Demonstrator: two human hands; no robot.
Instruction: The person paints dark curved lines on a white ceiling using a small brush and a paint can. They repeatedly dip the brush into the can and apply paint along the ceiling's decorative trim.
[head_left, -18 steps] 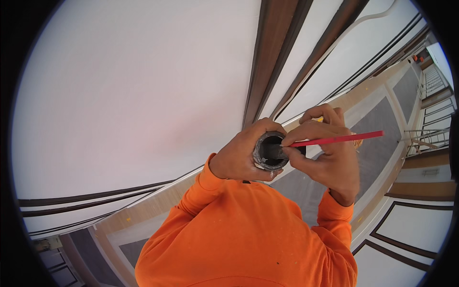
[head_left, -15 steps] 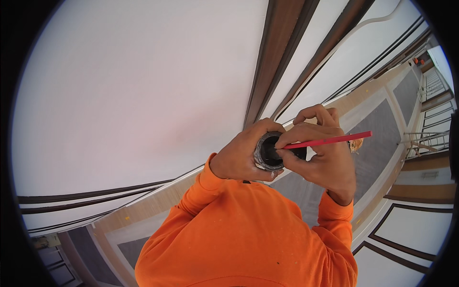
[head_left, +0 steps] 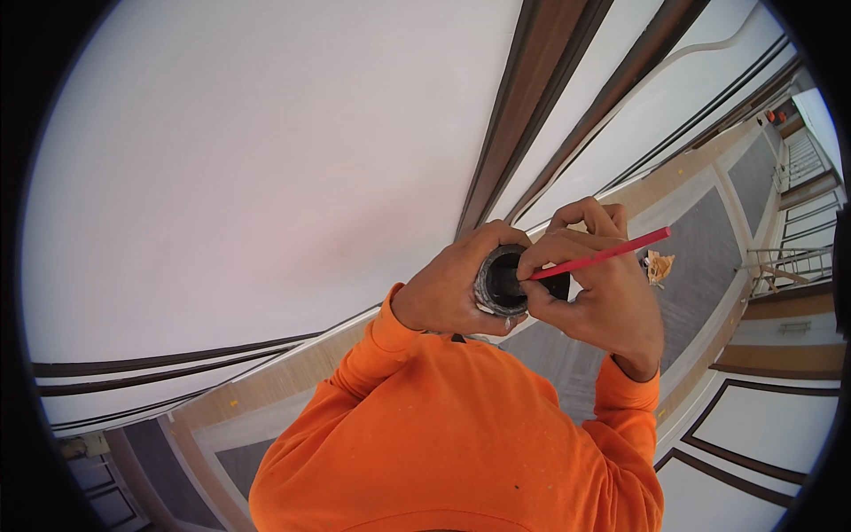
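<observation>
My left hand is wrapped round the side of a small round pot with a dark inside and a smeared grey rim. In the pinched fingers of my right hand is a thin paintbrush with a red handle. The handle's free end points up and to the right. Its working end reaches into the mouth of the pot, where the tip is hard to make out against the dark inside. A black surface shows between the pot and my right hand; I cannot tell whether it is part of the pot.
A large white wall panel stands close on the left, edged by dark brown wooden trim. Below lies a grey and beige floor with a crumpled tan scrap. A metal ladder-like frame stands farther right.
The brush handle has tilted up a little, and its free end has moved left. The pot stays in my left hand. The whole view has shifted slightly, with the trim now farther right.
</observation>
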